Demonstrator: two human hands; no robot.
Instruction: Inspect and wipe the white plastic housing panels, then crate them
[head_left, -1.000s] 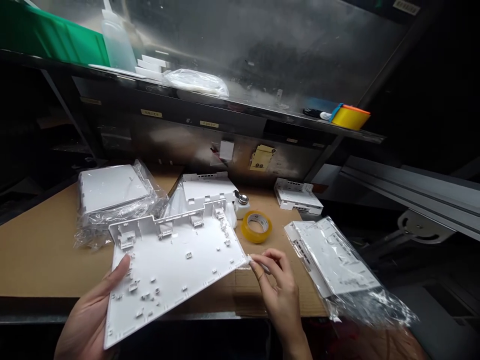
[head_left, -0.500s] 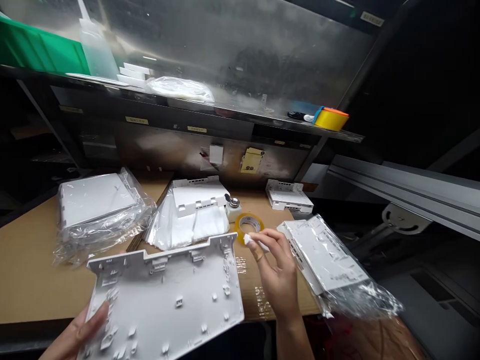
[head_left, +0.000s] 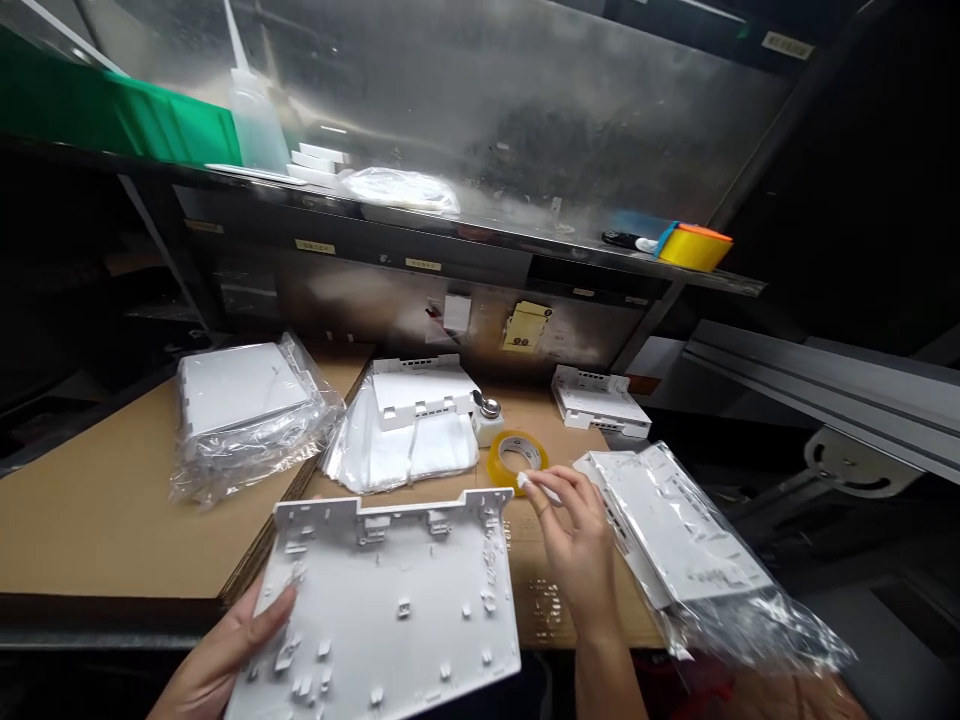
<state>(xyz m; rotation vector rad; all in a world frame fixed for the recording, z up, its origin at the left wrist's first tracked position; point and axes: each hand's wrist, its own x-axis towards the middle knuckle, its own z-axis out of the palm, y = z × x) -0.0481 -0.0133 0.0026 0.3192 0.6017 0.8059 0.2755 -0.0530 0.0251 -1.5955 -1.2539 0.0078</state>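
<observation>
My left hand (head_left: 236, 640) grips the left edge of a white plastic housing (head_left: 390, 600), thumb on its inner face, which shows small posts and clips. To the right of that housing, my right hand (head_left: 581, 530) pinches a small white piece, possibly cloth or tissue (head_left: 524, 482), between thumb and fingers. Just behind those fingertips lies a roll of yellow tape (head_left: 517, 458). A small white bottle with a metal top (head_left: 488, 422) stands behind the tape.
Bagged white housings lie at the left (head_left: 244, 390) and right (head_left: 675, 530). Another white housing (head_left: 424, 392) rests on clear bags (head_left: 360, 445), and one (head_left: 600, 402) sits farther back. A metal shelf (head_left: 480, 228) above holds a green bin (head_left: 172, 125) and a yellow container (head_left: 694, 247).
The whole view has shifted, so things appear farther right. The held housing is turned slightly and has come nearer to my right hand. Both hands keep their holds.
</observation>
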